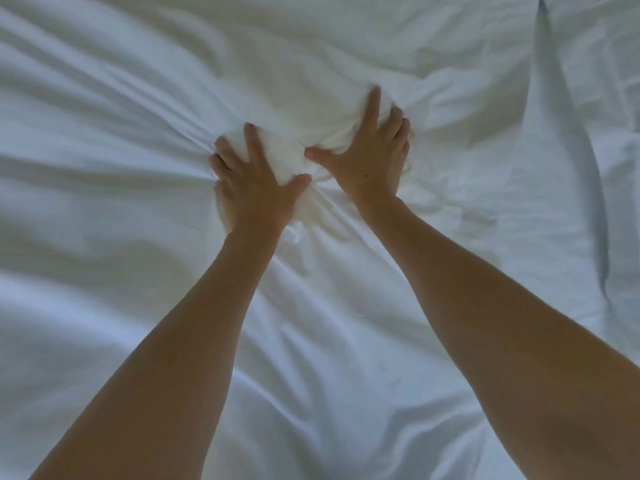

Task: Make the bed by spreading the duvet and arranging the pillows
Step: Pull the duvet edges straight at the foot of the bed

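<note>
Nothing here can be read: the white duvet (138, 306) that fills the frame carries no print, label, brand mark or number, and neither do the bare arms reaching across it from the lower edge.

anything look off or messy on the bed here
The duvet is not flat: a wad of cloth is bunched between the left hand and right hand, both gripping it, with creases fanning outward. A long raised fold runs down the right side. No stains or tears show.
</note>
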`<action>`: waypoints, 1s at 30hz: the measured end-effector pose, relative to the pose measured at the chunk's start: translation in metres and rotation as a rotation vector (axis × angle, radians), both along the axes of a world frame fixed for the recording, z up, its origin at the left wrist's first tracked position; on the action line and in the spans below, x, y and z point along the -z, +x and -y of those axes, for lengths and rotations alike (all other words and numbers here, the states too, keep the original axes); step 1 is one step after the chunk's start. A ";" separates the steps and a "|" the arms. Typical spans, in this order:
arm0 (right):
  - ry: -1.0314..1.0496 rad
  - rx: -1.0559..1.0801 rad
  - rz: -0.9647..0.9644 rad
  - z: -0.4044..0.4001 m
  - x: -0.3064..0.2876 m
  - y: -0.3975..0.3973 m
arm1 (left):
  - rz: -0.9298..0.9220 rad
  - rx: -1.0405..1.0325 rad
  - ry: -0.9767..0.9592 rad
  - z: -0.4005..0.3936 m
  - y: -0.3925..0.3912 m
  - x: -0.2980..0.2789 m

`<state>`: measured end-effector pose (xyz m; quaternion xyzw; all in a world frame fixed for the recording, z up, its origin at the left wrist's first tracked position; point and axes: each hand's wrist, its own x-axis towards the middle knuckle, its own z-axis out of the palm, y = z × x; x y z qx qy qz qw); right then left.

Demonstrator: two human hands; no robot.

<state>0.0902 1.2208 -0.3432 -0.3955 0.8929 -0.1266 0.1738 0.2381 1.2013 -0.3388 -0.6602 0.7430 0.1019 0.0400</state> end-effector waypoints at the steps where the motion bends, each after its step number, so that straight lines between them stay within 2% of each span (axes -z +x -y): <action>1: -0.036 0.031 -0.020 0.003 0.003 -0.002 | -0.009 0.004 -0.021 0.002 0.000 0.003; 4: -0.035 0.085 0.003 0.019 0.002 -0.014 | -0.009 0.029 -0.066 0.009 0.003 0.004; 7: 0.070 0.044 0.095 0.032 -0.013 -0.021 | -0.013 0.038 -0.086 0.011 0.002 -0.002; 11: 0.085 -0.109 0.225 0.023 -0.025 0.022 | -0.082 0.002 -0.027 0.011 0.015 -0.017; 15: 0.053 -0.108 0.353 -0.025 -0.045 0.069 | -0.128 0.051 0.005 -0.014 0.048 -0.047; 18: 0.006 -0.157 0.373 -0.071 -0.080 0.092 | -0.172 0.030 0.013 -0.060 0.082 -0.081; 24: -0.135 -0.472 0.378 -0.158 -0.201 0.140 | -0.237 -0.099 0.032 -0.159 0.147 -0.168; 26: -0.092 -0.607 0.335 -0.184 -0.237 0.159 | -0.399 -0.245 0.057 -0.186 0.160 -0.204; 29: -0.065 -0.759 0.284 -0.218 -0.282 0.190 | -0.877 -0.705 0.111 -0.216 0.169 -0.273; 30: -0.072 -0.787 0.272 -0.228 -0.295 0.202 | -0.967 -0.798 0.128 -0.223 0.173 -0.294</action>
